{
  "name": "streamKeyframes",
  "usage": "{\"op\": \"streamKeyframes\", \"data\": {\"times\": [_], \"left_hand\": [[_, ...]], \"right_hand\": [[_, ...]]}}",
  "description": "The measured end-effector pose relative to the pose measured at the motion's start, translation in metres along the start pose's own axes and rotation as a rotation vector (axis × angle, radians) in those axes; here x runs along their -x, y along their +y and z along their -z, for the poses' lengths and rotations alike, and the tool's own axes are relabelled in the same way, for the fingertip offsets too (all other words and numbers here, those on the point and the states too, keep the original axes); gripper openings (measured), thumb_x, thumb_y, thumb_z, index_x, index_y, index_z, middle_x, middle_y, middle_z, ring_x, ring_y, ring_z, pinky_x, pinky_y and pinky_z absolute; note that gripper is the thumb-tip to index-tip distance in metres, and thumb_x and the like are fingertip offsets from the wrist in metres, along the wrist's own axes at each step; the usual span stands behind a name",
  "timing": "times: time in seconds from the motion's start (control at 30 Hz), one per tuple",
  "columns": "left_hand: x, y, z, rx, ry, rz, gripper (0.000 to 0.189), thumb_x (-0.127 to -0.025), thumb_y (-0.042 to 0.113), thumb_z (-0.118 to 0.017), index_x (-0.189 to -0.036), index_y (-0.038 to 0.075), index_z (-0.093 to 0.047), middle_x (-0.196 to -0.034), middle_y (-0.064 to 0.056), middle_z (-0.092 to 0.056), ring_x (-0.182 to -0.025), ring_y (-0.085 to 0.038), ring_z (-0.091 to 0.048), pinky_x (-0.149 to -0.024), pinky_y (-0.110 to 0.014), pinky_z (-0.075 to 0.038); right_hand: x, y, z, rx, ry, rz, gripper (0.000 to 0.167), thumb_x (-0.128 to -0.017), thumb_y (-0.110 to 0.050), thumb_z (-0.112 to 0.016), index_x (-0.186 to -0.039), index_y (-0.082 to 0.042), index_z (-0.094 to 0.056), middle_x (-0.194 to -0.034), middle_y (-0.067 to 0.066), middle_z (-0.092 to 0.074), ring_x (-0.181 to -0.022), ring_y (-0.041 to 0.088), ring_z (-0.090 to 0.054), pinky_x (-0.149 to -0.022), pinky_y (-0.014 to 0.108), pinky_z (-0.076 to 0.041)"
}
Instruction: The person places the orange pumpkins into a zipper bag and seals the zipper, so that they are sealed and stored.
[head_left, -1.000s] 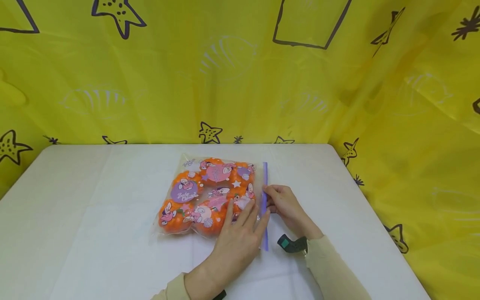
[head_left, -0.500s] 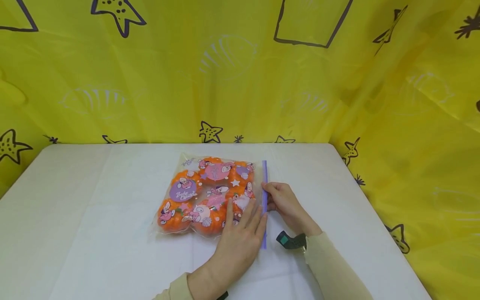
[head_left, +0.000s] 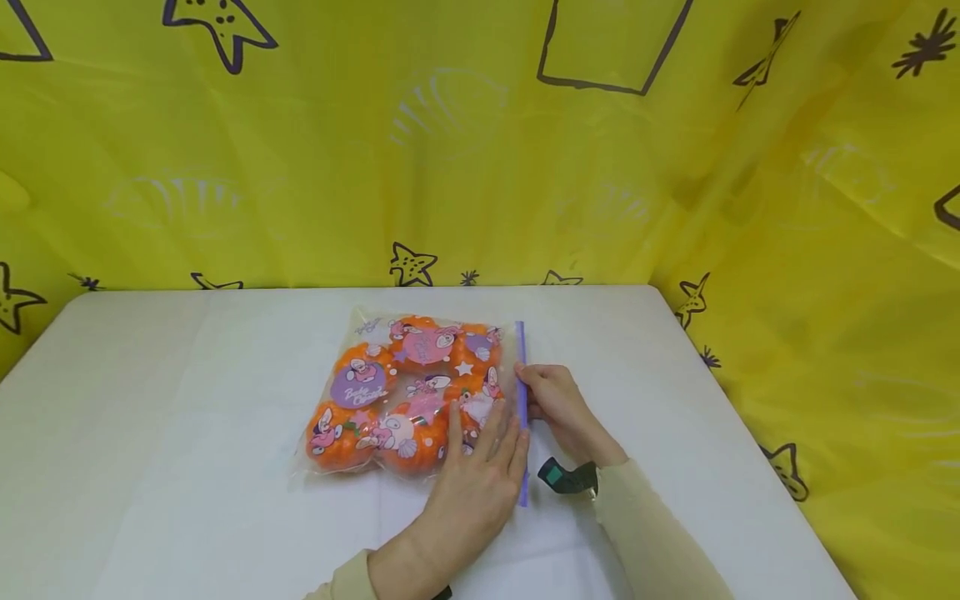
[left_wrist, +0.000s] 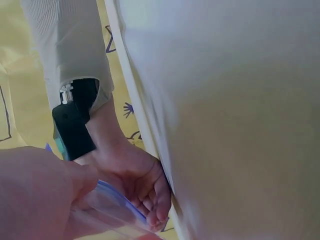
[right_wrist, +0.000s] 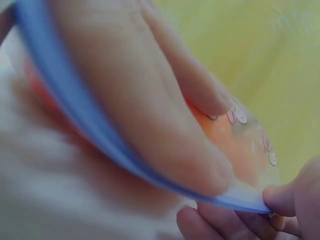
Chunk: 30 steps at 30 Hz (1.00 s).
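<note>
A clear printed zip bag (head_left: 358, 385) with several orange pumpkin-like pieces inside lies flat on the table in the head view. Its purple zip strip (head_left: 521, 340) runs along the right side. My left hand (head_left: 472, 492) rests on the bag's lower right part, fingers straight and spread, beside the strip. With thumb and fingers, my right hand (head_left: 558, 404) pinches the strip's edge about a quarter of the way down. The right wrist view shows the blue-purple strip (right_wrist: 65, 95) bowed, its end between the right thumb and fingers (right_wrist: 282, 200). Left fingers lie along it there.
A white-covered table (head_left: 187, 467) carries the bag. Behind it and on the right hangs a yellow curtain (head_left: 337, 167) with starfish and fish drawings. A dark wrist camera mount (head_left: 567, 477) sits by the right cuff.
The bag and both hands appear slightly further left in the head view, along with the table and curtain. The right hand keeps its pinch on the strip; the left hand stays on the bag.
</note>
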<state>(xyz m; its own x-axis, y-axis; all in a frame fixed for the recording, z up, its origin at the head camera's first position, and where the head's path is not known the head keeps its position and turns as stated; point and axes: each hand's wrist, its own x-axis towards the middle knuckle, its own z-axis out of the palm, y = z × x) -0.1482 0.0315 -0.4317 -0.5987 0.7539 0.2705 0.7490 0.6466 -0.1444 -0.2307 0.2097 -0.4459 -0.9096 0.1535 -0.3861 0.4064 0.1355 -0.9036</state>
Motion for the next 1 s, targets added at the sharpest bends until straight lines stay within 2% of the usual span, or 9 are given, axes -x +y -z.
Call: {"op": "streamKeyframes", "data": {"times": [0.17,0.37,0.5,0.67,0.8,0.9,1.0], "left_hand": [[0.001,0.0,0.004,0.011,-0.043,0.0,0.046,-0.098,0.03,-0.06,-0.139,0.012,-0.058,-0.147,-0.007,-0.054,-0.147,-0.031,-0.037,-0.108,-0.076,-0.028],[-0.001,0.002,0.0,0.051,-0.032,0.037,0.044,-0.098,0.027,-0.059,-0.139,0.011,-0.058,-0.148,-0.006,-0.053,-0.147,-0.031,-0.036,-0.109,-0.075,-0.026],[-0.003,0.003,0.0,0.064,-0.04,0.053,0.044,-0.098,0.027,-0.059,-0.139,0.011,-0.058,-0.148,-0.005,-0.053,-0.148,-0.028,-0.035,-0.111,-0.074,-0.025],[-0.003,-0.002,0.004,0.081,-0.064,0.052,0.047,-0.097,0.03,-0.059,-0.14,0.01,-0.057,-0.149,-0.005,-0.052,-0.149,-0.025,-0.033,-0.113,-0.073,-0.023],[-0.001,-0.008,0.008,0.098,-0.085,0.033,0.057,-0.094,0.034,-0.064,-0.144,0.01,-0.052,-0.153,-0.007,-0.048,-0.15,-0.025,-0.031,-0.114,-0.072,-0.022],[0.001,-0.014,0.014,0.136,-0.129,0.022,0.069,-0.091,0.04,-0.066,-0.149,0.008,-0.044,-0.158,-0.008,-0.04,-0.151,-0.025,-0.028,-0.115,-0.072,-0.02],[0.002,-0.023,0.026,0.22,-0.188,0.013,0.083,-0.091,0.046,-0.066,-0.155,0.006,-0.032,-0.163,-0.009,-0.03,-0.153,-0.024,-0.021,-0.116,-0.072,-0.016]], "right_hand": [[-0.001,-0.001,-0.006,0.007,0.039,0.011,0.037,-0.103,-0.025,-0.051,-0.095,0.008,-0.066,-0.061,-0.002,-0.05,-0.057,0.009,-0.053,-0.054,0.021,-0.05],[-0.002,0.001,-0.005,0.021,0.07,0.033,0.037,-0.103,-0.028,-0.052,-0.085,0.002,-0.063,-0.058,-0.005,-0.04,-0.053,0.008,-0.047,-0.05,0.019,-0.045],[0.0,0.005,-0.003,0.013,0.06,0.061,0.038,-0.104,-0.029,-0.05,-0.088,0.003,-0.063,-0.06,-0.003,-0.048,-0.055,0.009,-0.05,-0.052,0.02,-0.05],[0.004,0.005,-0.001,0.0,0.001,0.092,0.037,-0.105,-0.027,-0.048,-0.095,0.006,-0.062,-0.069,0.001,-0.058,-0.062,0.01,-0.056,-0.057,0.021,-0.055],[0.007,0.001,0.004,0.047,-0.07,0.101,0.035,-0.105,-0.027,-0.048,-0.102,0.005,-0.061,-0.078,0.004,-0.062,-0.069,0.012,-0.059,-0.065,0.021,-0.057],[0.01,-0.007,0.01,0.115,-0.136,0.138,0.031,-0.104,-0.024,-0.051,-0.108,0.005,-0.061,-0.085,0.005,-0.064,-0.072,0.013,-0.061,-0.069,0.022,-0.058],[0.014,-0.019,0.014,0.167,-0.188,0.203,0.025,-0.102,-0.017,-0.054,-0.108,0.007,-0.059,-0.088,0.005,-0.064,-0.075,0.013,-0.061,-0.071,0.025,-0.059]]}}
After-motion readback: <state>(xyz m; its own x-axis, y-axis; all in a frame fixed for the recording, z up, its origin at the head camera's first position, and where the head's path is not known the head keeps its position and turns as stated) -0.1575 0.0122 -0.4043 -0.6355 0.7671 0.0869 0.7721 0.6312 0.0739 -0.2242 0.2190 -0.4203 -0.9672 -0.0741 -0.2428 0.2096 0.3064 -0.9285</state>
